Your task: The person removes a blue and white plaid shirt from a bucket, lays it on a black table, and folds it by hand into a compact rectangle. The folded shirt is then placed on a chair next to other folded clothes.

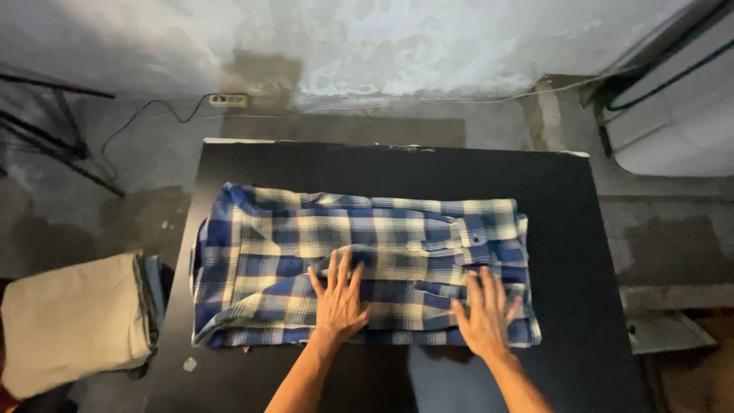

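Black table (581,252) bears a plaid shirt (359,237); left hand (338,300) and right hand (483,317) lie flat, fingers spread, gripping nothing, best pressing evenly outward.

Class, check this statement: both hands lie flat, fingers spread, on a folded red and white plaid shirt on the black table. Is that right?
Not quite: the colour is wrong. The head view shows the plaid shirt is blue and white, not red and white. The rest holds: the left hand and right hand lie flat, fingers spread, on it on the black table.

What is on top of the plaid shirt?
Both hands lie flat on the plaid shirt: left hand, right hand. The fabric beneath the palms is hidden.
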